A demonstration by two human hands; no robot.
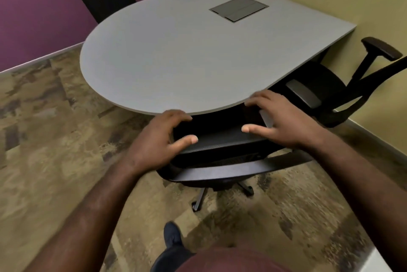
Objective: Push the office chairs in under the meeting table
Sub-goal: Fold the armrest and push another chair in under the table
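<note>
Hands [211,130] spread over chair back [220,141], seat under table [176,55]

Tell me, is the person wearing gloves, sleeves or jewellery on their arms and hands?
No. The left hand and right hand are bare, without gloves, rings or a watch. Both forearms are uncovered as far as the view shows; no sleeve reaches them.

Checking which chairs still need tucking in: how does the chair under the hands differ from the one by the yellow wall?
The near chair sits at the table's rounded end, seat already under the top; the wall chair stands at the table's side, seat mostly out. Both hands, left hand and right hand, are at the near chair's backrest; nobody touches the wall chair. The wall chair's armrest shows clearly; the near chair's are hidden. Both are black.
</note>
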